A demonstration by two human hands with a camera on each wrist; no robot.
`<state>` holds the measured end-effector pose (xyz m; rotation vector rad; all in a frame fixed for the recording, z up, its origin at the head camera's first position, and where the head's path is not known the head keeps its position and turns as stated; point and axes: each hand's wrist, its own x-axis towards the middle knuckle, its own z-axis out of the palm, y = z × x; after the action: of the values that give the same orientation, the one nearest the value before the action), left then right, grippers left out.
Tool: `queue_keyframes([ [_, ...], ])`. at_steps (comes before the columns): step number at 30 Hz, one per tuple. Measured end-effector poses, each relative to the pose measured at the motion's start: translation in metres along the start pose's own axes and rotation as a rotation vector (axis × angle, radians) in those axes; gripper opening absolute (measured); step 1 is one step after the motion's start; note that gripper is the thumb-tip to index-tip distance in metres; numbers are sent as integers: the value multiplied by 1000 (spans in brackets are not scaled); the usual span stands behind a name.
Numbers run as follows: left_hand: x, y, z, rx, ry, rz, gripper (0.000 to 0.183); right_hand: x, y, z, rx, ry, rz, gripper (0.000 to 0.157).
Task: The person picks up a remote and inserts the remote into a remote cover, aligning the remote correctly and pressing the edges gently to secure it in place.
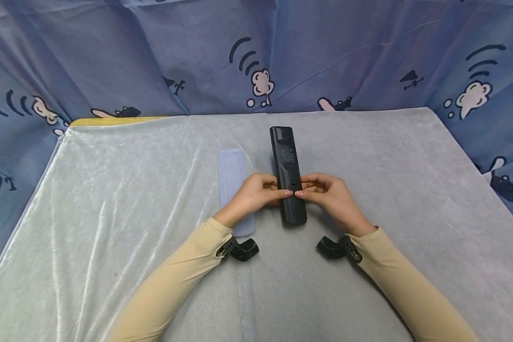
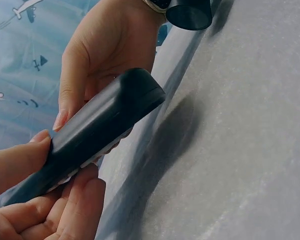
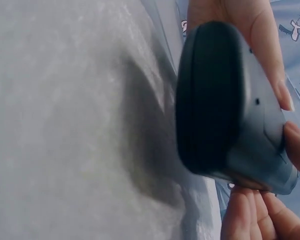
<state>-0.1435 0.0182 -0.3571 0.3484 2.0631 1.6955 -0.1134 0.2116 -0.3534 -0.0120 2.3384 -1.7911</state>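
A black remote control [image 1: 287, 161] is held above the table with its back up, a printed label on its upper half. My left hand [image 1: 256, 192] pinches its left edge, thumb on the back and fingers beneath. From the other side my right hand [image 1: 331, 197] grips it the same way, and the two thumb tips nearly meet on the back. In the left wrist view the remote [image 2: 100, 125] is tilted, with buttons glimpsed on its underside. The near end of the remote [image 3: 212, 100] fills much of the right wrist view.
A translucent whitish sleeve-like cover [image 1: 231, 175] lies on the table left of the remote, partly behind the left hand and forearm. A pale velvety cloth [image 1: 393, 166] covers the table. Behind it hangs a blue patterned curtain [image 1: 213, 57], and a yellow edge [image 1: 115, 121] shows at the back left.
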Motion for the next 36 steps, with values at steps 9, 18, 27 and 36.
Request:
queue_keyframes([
  [9, 1, -4, -1, 101, 85, -47, 25, 1, 4, 4, -4, 31, 16, 42],
  [18, -1, -6, -1, 303, 105, -53, 25, 4, 10, 7, -89, 19, 53, 42],
  [27, 0, -4, 1, 381, 145, -36, 31, 5, 9, 6, -162, 24, 69, 42],
  [36, 0, -4, 3, 405, 192, -32, 44, 5, 9, 6, -241, 27, 68, 42],
])
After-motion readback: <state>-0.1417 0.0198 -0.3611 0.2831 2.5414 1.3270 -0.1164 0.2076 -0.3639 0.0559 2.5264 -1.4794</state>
